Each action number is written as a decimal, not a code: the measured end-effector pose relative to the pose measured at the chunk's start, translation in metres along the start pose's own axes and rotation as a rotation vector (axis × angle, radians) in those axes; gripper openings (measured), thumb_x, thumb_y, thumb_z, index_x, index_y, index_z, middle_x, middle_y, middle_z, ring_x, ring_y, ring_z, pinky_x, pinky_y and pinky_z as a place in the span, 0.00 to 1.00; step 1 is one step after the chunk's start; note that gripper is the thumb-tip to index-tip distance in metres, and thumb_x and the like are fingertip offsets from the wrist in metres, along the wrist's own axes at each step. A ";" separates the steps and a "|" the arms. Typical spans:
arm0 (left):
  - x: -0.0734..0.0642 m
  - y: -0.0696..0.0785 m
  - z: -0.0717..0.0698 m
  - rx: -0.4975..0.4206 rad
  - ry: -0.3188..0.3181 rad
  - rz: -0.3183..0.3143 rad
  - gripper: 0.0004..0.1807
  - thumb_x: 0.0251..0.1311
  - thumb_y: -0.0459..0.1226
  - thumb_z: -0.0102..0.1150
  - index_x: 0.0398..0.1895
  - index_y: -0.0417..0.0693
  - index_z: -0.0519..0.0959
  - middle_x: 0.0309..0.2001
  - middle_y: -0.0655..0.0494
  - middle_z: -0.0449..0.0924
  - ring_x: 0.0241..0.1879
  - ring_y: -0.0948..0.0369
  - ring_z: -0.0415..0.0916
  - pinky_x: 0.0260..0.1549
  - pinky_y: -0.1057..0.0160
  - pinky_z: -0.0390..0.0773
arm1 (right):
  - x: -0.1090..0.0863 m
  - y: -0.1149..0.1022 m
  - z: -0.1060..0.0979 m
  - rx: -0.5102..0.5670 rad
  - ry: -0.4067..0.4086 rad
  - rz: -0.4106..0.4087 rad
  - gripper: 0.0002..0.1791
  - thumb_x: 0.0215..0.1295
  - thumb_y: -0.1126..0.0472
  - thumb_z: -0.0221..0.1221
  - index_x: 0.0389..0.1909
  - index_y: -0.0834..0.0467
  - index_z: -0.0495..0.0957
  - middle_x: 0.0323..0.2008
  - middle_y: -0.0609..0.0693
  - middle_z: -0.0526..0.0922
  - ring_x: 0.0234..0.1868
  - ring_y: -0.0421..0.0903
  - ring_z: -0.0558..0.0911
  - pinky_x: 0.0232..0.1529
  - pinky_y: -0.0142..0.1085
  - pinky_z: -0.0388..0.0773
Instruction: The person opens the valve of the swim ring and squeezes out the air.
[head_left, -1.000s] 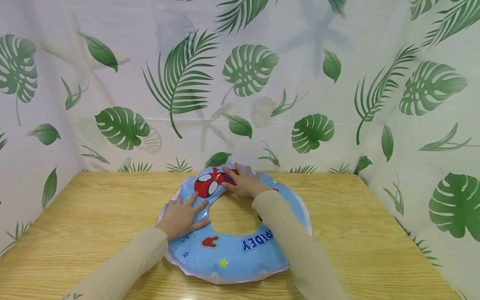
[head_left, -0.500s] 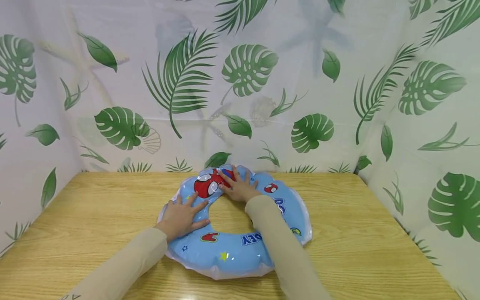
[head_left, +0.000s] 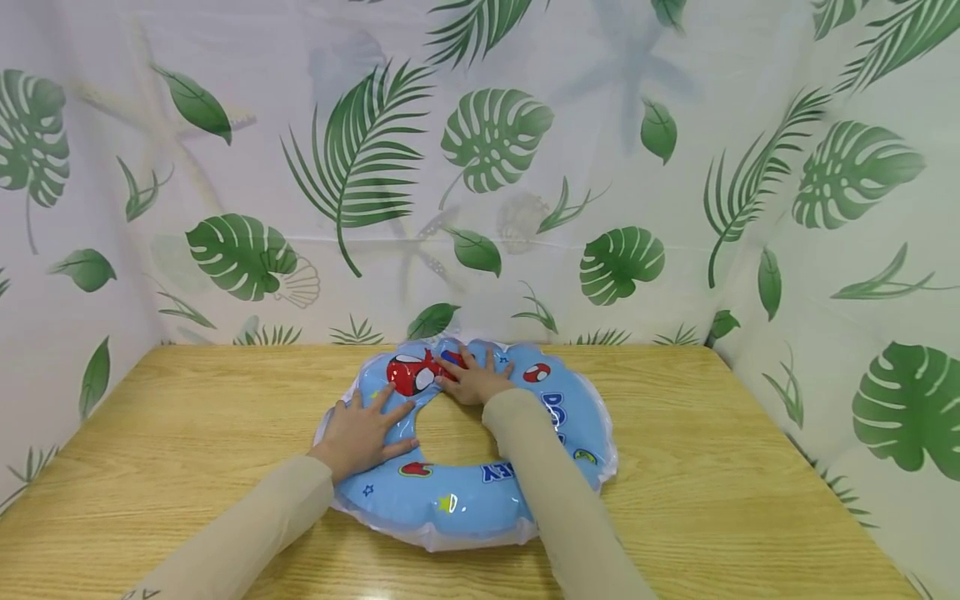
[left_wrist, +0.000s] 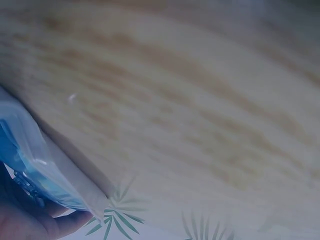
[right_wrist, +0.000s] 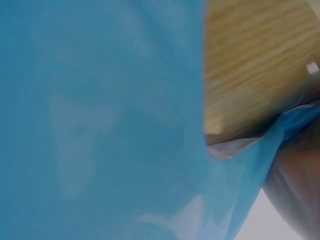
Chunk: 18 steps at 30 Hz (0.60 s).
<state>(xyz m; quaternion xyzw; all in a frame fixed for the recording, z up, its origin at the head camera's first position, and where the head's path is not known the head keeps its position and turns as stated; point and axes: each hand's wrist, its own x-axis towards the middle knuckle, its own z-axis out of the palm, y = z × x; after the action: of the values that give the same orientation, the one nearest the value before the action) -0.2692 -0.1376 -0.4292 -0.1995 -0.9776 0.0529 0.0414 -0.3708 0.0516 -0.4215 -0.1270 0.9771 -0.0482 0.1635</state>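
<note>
A light blue inflatable swim ring (head_left: 397,504) with red cartoon figures, stars and lettering lies on the wooden table. Its rim is puckered, with a pale underside. Fingers spread, my left hand (head_left: 363,435) rests on the ring's left part. My right hand (head_left: 477,383) presses on the far part, over the red and blue figure, its fingers spread too; that forearm crosses the ring's right side. The left wrist view catches part of the left hand (left_wrist: 35,220) against the ring's edge (left_wrist: 55,172). Blue vinyl (right_wrist: 110,120) fills most of the right wrist view.
The wooden table (head_left: 712,467) extends to both sides of the ring. A white curtain (head_left: 525,275) printed with green leaves hangs behind the table's far edge and along both sides.
My right hand has slid a little nearer and to the left on the ring. The ring's far part sits lower, and its near rim has shifted slightly away. My left hand stays in place.
</note>
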 end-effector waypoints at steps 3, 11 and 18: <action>0.000 0.000 -0.002 -0.011 -0.007 -0.002 0.36 0.56 0.67 0.39 0.65 0.63 0.63 0.66 0.45 0.61 0.55 0.32 0.65 0.46 0.36 0.70 | 0.003 -0.001 0.002 -0.001 -0.011 0.015 0.31 0.64 0.31 0.30 0.68 0.28 0.41 0.73 0.45 0.33 0.71 0.63 0.31 0.61 0.69 0.33; 0.000 0.000 -0.002 -0.029 -0.014 -0.002 0.36 0.55 0.67 0.39 0.65 0.63 0.63 0.66 0.45 0.61 0.55 0.32 0.65 0.45 0.35 0.70 | 0.005 -0.001 0.006 -0.011 -0.010 0.038 0.31 0.64 0.31 0.32 0.68 0.27 0.40 0.73 0.45 0.34 0.71 0.63 0.31 0.61 0.68 0.34; 0.001 -0.001 -0.002 -0.011 -0.018 0.003 0.36 0.55 0.68 0.38 0.65 0.64 0.63 0.66 0.46 0.61 0.55 0.31 0.65 0.46 0.36 0.70 | 0.003 -0.003 0.006 -0.025 -0.004 0.042 0.31 0.65 0.32 0.31 0.68 0.28 0.39 0.73 0.44 0.33 0.71 0.62 0.32 0.62 0.67 0.35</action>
<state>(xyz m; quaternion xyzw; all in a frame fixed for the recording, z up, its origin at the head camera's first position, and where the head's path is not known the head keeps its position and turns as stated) -0.2702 -0.1377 -0.4269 -0.2005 -0.9780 0.0492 0.0311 -0.3704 0.0478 -0.4277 -0.1087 0.9797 -0.0323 0.1651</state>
